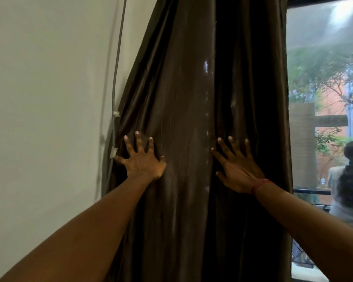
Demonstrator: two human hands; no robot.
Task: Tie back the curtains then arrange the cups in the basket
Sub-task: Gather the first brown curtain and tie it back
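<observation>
A dark brown, shiny curtain (192,98) hangs gathered in folds down the middle of the view, between a wall and a window. My left hand (143,161) lies flat on the curtain's left side with fingers spread, close to its left edge. My right hand (236,169), a red thread around its wrist, presses flat on the curtain's right half, fingers apart. Neither hand holds any fabric. No tie-back, cups or basket are in view.
A pale wall (45,98) fills the left, with a grey cable (116,78) taped down it right beside the curtain's edge. At the right is a window pane (324,78) with trees and a brick building outside, and a person's reflection (346,180) low in the glass.
</observation>
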